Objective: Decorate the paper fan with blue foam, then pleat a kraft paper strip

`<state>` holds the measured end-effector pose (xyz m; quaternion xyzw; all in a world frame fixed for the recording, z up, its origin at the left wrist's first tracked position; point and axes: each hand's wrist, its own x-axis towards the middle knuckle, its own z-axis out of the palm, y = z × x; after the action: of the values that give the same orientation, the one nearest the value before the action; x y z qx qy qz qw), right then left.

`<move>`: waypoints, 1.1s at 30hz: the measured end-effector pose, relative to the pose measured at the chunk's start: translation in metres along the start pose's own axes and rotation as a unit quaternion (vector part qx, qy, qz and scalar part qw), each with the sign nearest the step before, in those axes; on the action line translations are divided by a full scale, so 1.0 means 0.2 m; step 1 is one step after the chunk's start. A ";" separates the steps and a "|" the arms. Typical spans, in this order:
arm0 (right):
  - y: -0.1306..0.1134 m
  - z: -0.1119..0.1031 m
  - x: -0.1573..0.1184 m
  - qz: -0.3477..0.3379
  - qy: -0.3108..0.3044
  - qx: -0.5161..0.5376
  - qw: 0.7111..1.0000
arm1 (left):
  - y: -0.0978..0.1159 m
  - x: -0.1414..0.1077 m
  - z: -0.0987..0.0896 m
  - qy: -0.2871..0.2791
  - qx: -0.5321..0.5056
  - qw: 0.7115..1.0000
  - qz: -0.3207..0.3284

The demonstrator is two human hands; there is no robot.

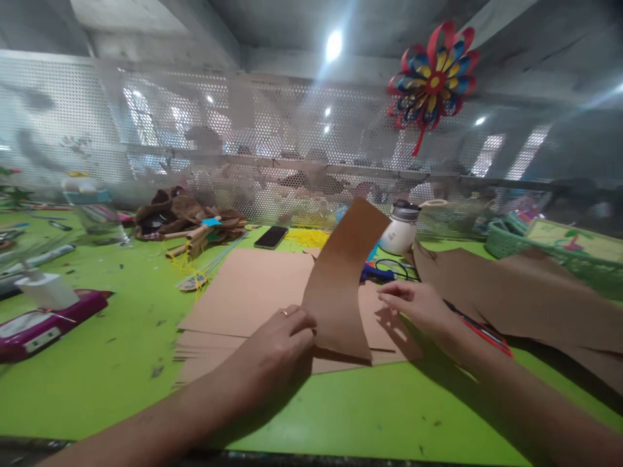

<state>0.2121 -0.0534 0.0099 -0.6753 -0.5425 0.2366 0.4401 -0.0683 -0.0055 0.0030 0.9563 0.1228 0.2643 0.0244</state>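
A curved strip of brown paper point(341, 279) stands up over a stack of flat brown sheets point(243, 292) at the middle of the green table. My left hand point(287, 337), with a ring on one finger, pinches the strip's lower left edge. To the right of the strip, my right hand point(413, 305) hovers over the sheets with its thumb and fingers apart and nothing between them. Behind the strip lies a blue-handled tool point(377, 274), partly hidden. A black and red pen-like item point(481, 329) lies beside my right forearm.
Large brown paper point(516, 292) and a green basket point(535, 250) are at the right. Farther back are a white jar point(400, 230), a phone point(271, 237) and rolled brown pieces point(195, 240). A purple power strip point(53, 324) lies left. A colourful paper flower point(435, 82) hangs above.
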 end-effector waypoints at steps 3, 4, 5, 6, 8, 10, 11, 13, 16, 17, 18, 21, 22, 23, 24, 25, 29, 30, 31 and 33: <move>-0.10 0.04 -0.17 -0.184 -0.071 -0.093 0.976 | 0.04 0.02 0.02 -0.038 0.051 0.997 -0.052; -0.13 0.06 -0.21 -0.238 -0.103 -0.112 0.959 | 0.04 0.02 0.02 -0.042 0.058 0.996 -0.056; -0.15 0.09 -0.25 -0.275 -0.127 -0.139 0.943 | 0.05 0.03 0.03 -0.045 0.057 0.996 -0.057; -0.16 0.12 -0.28 -0.295 -0.138 -0.168 0.930 | 0.05 0.03 0.04 -0.049 0.049 0.996 -0.058; -0.16 0.18 -0.31 -0.312 -0.129 -0.215 0.916 | 0.05 0.02 0.04 -0.051 0.024 0.996 -0.066; -0.13 0.22 -0.31 -0.331 -0.113 -0.239 0.906 | 0.04 0.01 0.04 -0.058 0.006 0.995 -0.079; -0.11 0.24 -0.30 -0.343 -0.108 -0.243 0.901 | 0.04 0.01 0.04 -0.063 0.001 0.994 -0.086; -0.08 0.25 -0.28 -0.363 -0.113 -0.240 0.893 | 0.05 0.00 0.03 -0.077 -0.007 0.992 -0.100; -0.07 0.24 -0.24 -0.358 -0.143 -0.209 0.899 | 0.05 0.02 0.02 -0.099 -0.029 0.987 -0.123; -0.07 0.23 -0.22 -0.345 -0.158 -0.194 0.905 | 0.05 0.03 0.02 -0.106 -0.037 0.985 -0.129; -0.08 0.22 -0.20 -0.327 -0.176 -0.180 0.911 | 0.05 0.05 0.02 -0.111 -0.044 0.984 -0.133; -0.10 0.20 -0.15 -0.258 -0.228 -0.151 0.927 | 0.05 0.10 0.04 -0.121 -0.063 0.981 -0.135; -0.11 0.19 -0.14 -0.237 -0.240 -0.146 0.930 | 0.04 0.12 0.04 -0.126 -0.071 0.980 -0.138; -0.12 0.18 -0.13 -0.221 -0.248 -0.142 0.932 | 0.04 0.13 0.05 -0.135 -0.077 0.977 -0.146; -0.12 0.18 -0.13 -0.209 -0.252 -0.138 0.935 | 0.03 0.14 0.05 -0.147 -0.082 0.973 -0.155; -0.12 0.17 -0.13 -0.202 -0.252 -0.135 0.937 | 0.03 0.15 0.05 -0.158 -0.085 0.970 -0.164; -0.11 0.14 -0.14 -0.176 -0.235 -0.138 0.946 | 0.02 0.16 0.06 -0.164 -0.068 0.969 -0.170; -0.11 0.13 -0.14 -0.172 -0.234 -0.140 0.947 | 0.02 0.15 0.06 -0.158 -0.061 0.971 -0.167; -0.11 0.12 -0.14 -0.169 -0.233 -0.141 0.947 | 0.02 0.15 0.07 -0.154 -0.058 0.973 -0.164; -0.11 0.12 -0.14 -0.169 -0.233 -0.141 0.947 | 0.02 0.15 0.07 -0.152 -0.063 0.972 -0.167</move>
<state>0.1732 -0.0708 0.0114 -0.5553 -0.7636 0.2305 0.2354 -0.0355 -0.0017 0.0066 0.9477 0.2587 0.1153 0.1470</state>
